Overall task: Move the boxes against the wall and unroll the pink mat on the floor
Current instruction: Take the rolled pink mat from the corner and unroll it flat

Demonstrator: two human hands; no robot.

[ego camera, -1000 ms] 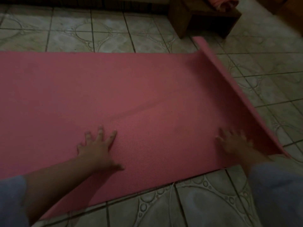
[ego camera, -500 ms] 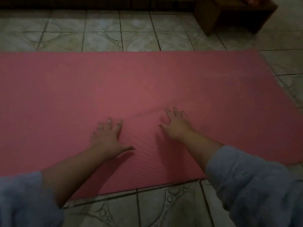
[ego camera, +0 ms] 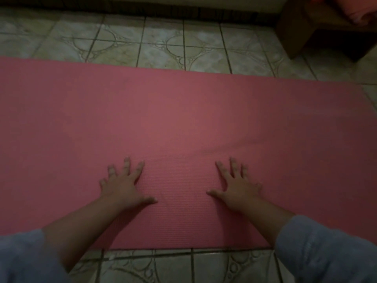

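Observation:
The pink mat (ego camera: 183, 111) lies unrolled and flat across the tiled floor, running from the left edge of the view to its right end near the right edge. A faint ripple crosses it right of centre. My left hand (ego camera: 124, 184) rests palm down on the mat near its front edge, fingers spread. My right hand (ego camera: 236, 184) lies flat the same way, a hand's width to the right. Neither hand holds anything. No boxes are in view.
Patterned tiles (ego camera: 163, 45) show beyond the mat and along its near edge. A dark wooden piece of furniture (ego camera: 326, 31) stands at the top right, with something pink (ego camera: 361, 9) on it. A dark baseboard (ego camera: 142, 8) runs along the far wall.
The curled-up right end of the mat has gone flat. My right hand moved from that end toward the middle, then slid right again. My left hand stayed pressed on the mat.

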